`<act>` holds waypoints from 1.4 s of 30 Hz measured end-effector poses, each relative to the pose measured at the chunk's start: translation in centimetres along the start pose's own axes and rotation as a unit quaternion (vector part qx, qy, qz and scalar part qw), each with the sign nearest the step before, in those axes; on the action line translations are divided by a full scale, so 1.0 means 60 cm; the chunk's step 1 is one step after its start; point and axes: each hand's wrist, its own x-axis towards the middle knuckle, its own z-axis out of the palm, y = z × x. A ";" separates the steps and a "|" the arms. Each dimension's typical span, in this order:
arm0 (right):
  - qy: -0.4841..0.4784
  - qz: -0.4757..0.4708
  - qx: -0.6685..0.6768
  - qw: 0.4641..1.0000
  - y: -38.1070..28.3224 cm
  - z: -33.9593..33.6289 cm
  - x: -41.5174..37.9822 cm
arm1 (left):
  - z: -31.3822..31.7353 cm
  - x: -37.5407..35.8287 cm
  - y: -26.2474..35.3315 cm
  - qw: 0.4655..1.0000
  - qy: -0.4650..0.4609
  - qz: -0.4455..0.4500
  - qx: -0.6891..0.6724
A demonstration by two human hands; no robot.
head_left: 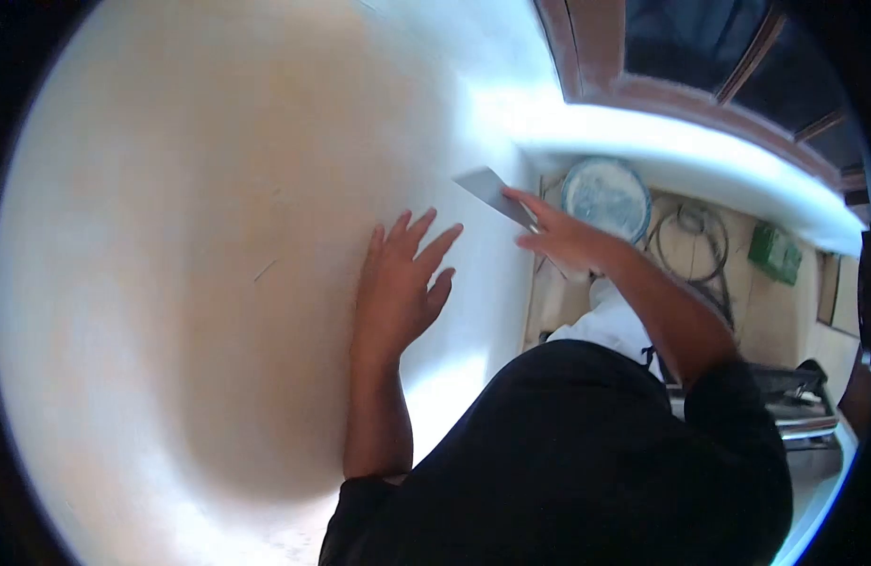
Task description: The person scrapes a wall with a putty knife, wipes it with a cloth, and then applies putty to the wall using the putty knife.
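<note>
A pale wall (256,189) with faint orange patches fills the left and middle of the view. On it, or very close to its surface, my left hand (398,283) is spread, with nothing in it. My right hand (568,241) grips a flat grey blade (492,193), a scraper or putty knife, whose wide end points up and left toward the wall. Whether the blade touches the wall I cannot tell. A short thin dark mark (266,271) shows on the wall left of my left hand.
Below on the tiled floor stand a round bucket (605,200) with a whitish, bluish top, a coiled hose or cable (690,245) and a green box (775,253). A brown-framed window (681,94) is at the upper right. Metal equipment (799,406) stands at the lower right.
</note>
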 end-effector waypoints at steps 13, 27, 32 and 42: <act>0.204 0.224 -0.273 0.913 0.117 0.062 -0.268 | 0.032 -0.195 -0.001 0.969 0.114 -0.004 -0.221; 0.307 -0.019 -0.500 0.809 0.068 0.056 -0.324 | 0.108 -0.191 0.003 0.967 0.249 0.030 -0.045; 0.323 -0.074 -0.515 0.791 0.061 -0.035 -0.309 | 0.132 -0.167 0.003 0.938 0.344 -0.013 0.047; 0.227 -0.142 -0.455 0.849 -0.025 -0.199 -0.298 | 0.162 -0.098 0.027 0.851 0.484 -0.152 0.137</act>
